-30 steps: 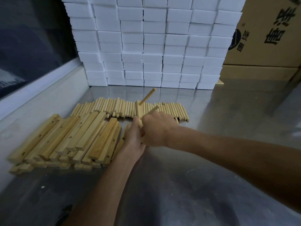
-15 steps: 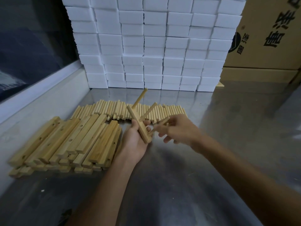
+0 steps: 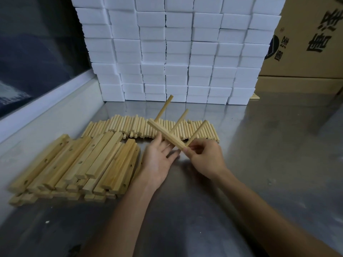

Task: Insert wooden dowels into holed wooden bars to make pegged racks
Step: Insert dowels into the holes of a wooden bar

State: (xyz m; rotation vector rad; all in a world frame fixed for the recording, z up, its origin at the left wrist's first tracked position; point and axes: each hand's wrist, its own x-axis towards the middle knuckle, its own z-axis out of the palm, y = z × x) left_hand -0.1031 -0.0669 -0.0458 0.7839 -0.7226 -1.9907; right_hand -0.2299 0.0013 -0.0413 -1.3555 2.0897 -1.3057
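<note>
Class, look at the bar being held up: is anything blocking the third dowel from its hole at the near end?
Nothing visible does. The right hand pinches the bar's near end, where the third dowel already meets it; the left hand supports the bar from beneath.

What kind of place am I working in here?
Probably a small workshop or packing room: a metal worktable, stacked white boxes, a printed cardboard carton, and piles of holed wooden bars and dowels.

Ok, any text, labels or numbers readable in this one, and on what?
Cardboard box: large dark characters, upside down and cut by the frame; not reliably readable.
Round logo on it: small characters, too blurred to read.
White boxes, wooden bars, dowels: no print visible.
</note>
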